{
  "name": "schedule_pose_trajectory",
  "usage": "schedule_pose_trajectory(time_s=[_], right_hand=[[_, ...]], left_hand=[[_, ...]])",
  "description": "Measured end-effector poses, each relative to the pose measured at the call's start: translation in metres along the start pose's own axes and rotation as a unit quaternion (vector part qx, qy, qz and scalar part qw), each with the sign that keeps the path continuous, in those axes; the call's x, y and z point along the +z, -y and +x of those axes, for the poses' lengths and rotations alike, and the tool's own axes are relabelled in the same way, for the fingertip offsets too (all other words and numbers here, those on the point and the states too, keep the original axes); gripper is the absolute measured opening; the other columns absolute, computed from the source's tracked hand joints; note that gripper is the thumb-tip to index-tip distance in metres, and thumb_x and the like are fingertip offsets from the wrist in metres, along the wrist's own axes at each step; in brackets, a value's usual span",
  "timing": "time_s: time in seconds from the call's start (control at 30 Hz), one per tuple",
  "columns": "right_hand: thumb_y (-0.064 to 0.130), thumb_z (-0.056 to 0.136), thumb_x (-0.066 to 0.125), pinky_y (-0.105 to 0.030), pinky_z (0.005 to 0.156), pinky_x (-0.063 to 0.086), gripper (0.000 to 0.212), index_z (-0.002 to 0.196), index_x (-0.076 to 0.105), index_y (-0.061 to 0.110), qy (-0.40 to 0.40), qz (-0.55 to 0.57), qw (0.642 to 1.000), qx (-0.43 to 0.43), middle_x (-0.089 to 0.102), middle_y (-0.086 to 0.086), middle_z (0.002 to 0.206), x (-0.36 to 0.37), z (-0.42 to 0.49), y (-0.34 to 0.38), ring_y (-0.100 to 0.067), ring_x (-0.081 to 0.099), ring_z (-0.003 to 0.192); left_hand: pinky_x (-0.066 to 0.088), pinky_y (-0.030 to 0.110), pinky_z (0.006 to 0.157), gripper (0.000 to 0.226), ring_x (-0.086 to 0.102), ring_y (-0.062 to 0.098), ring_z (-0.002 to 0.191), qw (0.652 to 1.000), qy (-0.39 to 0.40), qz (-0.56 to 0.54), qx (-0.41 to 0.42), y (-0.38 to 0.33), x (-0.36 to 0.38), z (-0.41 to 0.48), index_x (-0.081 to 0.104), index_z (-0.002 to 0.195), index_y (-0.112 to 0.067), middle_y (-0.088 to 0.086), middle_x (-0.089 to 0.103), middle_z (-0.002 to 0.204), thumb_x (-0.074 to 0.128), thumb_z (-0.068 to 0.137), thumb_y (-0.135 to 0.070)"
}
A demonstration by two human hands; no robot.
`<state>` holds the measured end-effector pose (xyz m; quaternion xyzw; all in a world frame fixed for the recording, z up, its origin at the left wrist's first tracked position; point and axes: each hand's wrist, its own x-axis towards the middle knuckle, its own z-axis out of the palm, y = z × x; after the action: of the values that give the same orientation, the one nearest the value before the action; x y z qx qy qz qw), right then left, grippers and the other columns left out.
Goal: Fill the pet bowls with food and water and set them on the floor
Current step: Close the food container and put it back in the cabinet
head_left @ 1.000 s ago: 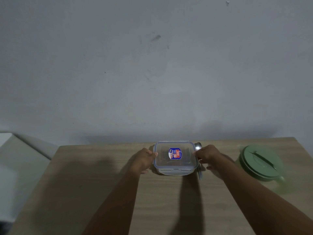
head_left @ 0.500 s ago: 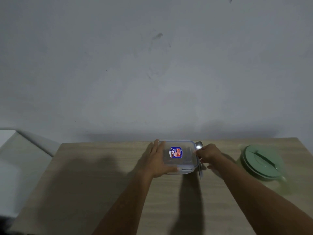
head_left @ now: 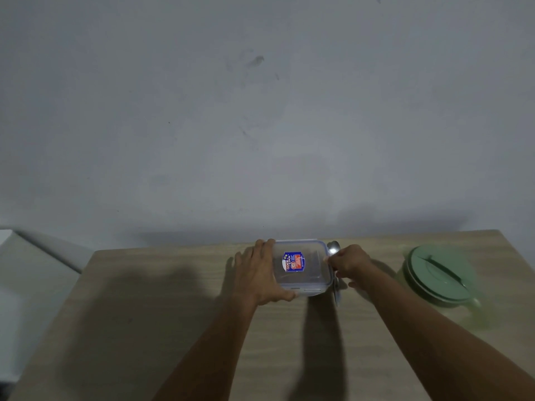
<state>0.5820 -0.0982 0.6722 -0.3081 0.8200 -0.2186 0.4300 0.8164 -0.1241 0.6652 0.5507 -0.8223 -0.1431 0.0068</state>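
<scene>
1. Grey and scuffed, the wall (head_left: 260, 111) is filling the upper part of the head view, and a pale wooden table (head_left: 173, 328) is standing against it below.
2. A clear plastic container (head_left: 302, 266) with a blue-edged snap lid is sitting on the table near the wall, a blue and red label showing on top of it.
3. The left hand (head_left: 257, 273) is lying flat over the container's left part, fingers stretched toward the wall and the thumb hooking round the near edge; it is pressing down on the box more than clasping it.
4. The right hand (head_left: 348, 263) is curling in against the container's right edge, its fingertips (head_left: 330, 260) pinching at the side flap of the lid; whether the flap is lifting I cannot tell.
5. A metal spoon (head_left: 334, 250) is lying on the table just beside that right hand, on the wall side; its bowl is peeking out past the knuckles and its handle is running back under the hand.
6. A green lidded jug (head_left: 437, 277) is standing well off to the right of the right hand, apart from it, its spout pointing toward the near right.
7. Both bare forearms are reaching in from the near edge, and their shadows are falling across the tabletop to the left of each arm.
8. A light-coloured surface (head_left: 26, 285) is showing beyond the table's left edge, far from the left hand.
</scene>
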Motion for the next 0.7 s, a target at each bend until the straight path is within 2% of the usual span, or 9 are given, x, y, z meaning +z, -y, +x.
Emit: schedule_pose_trajectory(time_s=[0.13,0.27,0.57,0.7], right_hand=[[0.027,0.088,0.075,-0.03,0.057,0.048,0.035,0.11,0.069,0.0,-0.002,-0.004,1.0,-0.003,0.071,-0.019,0.1,0.0,0.001,0.0,-0.029,0.067,0.087],[0.028,0.087,0.076,-0.033,0.065,0.05,0.039,0.112,0.07,-0.001,-0.009,-0.015,1.0,-0.006,0.071,-0.02,0.103,-0.001,0.002,0.0,-0.033,0.068,0.094],[0.03,0.087,0.076,-0.033,0.062,0.053,0.038,0.109,0.07,0.0,-0.02,-0.028,0.999,-0.01,0.071,-0.019,0.099,0.002,0.002,0.0,-0.031,0.069,0.086],[0.028,0.089,0.074,-0.03,0.058,0.047,0.035,0.11,0.07,0.001,-0.024,-0.021,0.999,-0.009,0.07,-0.018,0.101,0.002,0.003,-0.001,-0.026,0.064,0.079]], left_hand=[[0.019,0.057,0.124,0.141,0.029,0.024,0.153,1.0,0.008,0.006,-0.01,-0.004,-0.006,-0.003,0.006,0.162,-0.025,0.002,0.022,0.167,0.075,0.054,-0.083],[0.015,0.057,0.124,0.14,0.023,0.024,0.155,1.0,0.016,0.017,-0.015,-0.008,-0.01,-0.005,0.003,0.163,-0.024,0.003,0.018,0.169,0.077,0.058,-0.079],[0.015,0.055,0.124,0.137,0.031,0.023,0.151,1.0,0.001,0.023,-0.02,-0.009,-0.008,-0.01,0.007,0.162,-0.021,0.002,0.025,0.166,0.076,0.058,-0.077],[0.015,0.061,0.123,0.14,0.022,0.027,0.156,0.998,0.034,0.043,-0.025,-0.013,-0.011,-0.006,-0.002,0.164,-0.021,0.007,0.014,0.171,0.078,0.062,-0.074]])
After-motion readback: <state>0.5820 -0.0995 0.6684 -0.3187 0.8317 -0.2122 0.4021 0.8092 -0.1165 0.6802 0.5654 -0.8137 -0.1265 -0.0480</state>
